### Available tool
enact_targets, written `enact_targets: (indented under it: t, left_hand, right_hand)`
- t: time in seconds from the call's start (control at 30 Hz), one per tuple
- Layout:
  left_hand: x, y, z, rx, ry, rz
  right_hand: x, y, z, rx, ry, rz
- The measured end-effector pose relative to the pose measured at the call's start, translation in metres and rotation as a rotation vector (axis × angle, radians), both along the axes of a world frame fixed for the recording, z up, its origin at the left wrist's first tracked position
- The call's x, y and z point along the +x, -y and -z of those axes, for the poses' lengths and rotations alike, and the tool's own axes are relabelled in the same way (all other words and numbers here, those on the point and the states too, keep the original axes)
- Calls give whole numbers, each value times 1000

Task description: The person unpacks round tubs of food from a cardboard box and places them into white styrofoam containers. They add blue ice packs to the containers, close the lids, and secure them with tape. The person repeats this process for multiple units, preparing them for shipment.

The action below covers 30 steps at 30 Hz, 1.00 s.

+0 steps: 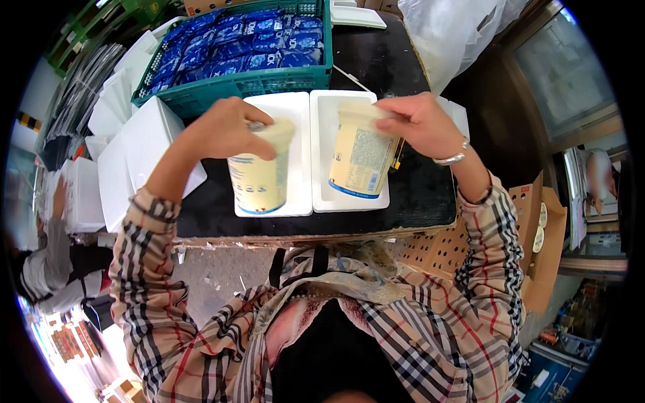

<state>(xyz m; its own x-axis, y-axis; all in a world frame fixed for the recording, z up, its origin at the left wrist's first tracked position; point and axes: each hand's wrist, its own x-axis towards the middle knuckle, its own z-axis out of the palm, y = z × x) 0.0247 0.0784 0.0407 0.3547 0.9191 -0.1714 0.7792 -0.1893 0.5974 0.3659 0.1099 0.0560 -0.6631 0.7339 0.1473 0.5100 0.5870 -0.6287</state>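
My left hand (234,132) grips a cream-coloured tub (259,176) with a blue band at its base by its top edge. It is over the left white foam box (301,201). By the rim, my right hand (410,123) holds a second cream tub (360,156), slightly tilted and bearing writing, over the right white foam box (322,199). The two foam boxes stand side by side on the black table top (418,206). Both tub tops are blurred and partly covered by my fingers. Whether the tubs touch the box floors I cannot tell.
Behind the foam boxes stands a teal plastic crate (282,80) full of blue ice packs (227,43). White foam pieces (146,136) are stacked at the left. An open cardboard box (546,252) is at the lower right. A co-worker (60,272) is at the far left.
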Motion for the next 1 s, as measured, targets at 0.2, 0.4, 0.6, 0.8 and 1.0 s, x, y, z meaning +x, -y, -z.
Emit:
enact_targets:
  t: [0.2,0.4,0.6,0.8,1.0]
  left_hand:
    - [12,-48,45,-396,-119,111]
    - [30,-65,67,-432,-230,305]
    - [37,-71,90,-615,-258,343]
    - [37,-70,120,-714,-286,336]
    - [30,-68,118,-548,-277,390]
  right_hand:
    - [-33,-46,55,-34,325,-81]
    - [-46,-63,77,-159,418,-199]
    - [-55,-66,126,-133,496,-282]
    - [-63,-51,130,-99,561,-283]
    - [-63,-35,134,-17,531,-186]
